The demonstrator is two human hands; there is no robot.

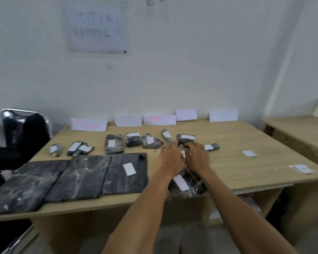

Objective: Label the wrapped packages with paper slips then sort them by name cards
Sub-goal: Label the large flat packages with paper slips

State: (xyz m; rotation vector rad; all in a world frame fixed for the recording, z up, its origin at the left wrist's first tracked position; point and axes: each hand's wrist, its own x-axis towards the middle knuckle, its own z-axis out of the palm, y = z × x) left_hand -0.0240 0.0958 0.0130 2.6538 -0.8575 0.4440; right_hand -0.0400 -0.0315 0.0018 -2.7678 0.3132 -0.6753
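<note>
left hand [170,158], right hand [197,158], package [192,180] beneath wrists

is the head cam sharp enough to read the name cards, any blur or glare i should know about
Head view: soft throughout, so the name cards show only faint pink strokes, unreadable; the left hand and right hand are blurred, their grip unclear; glare streaks the plastic-wrapped chair at left; wide-angle distortion bows the table edge; light is flat, shadows weak.
</note>
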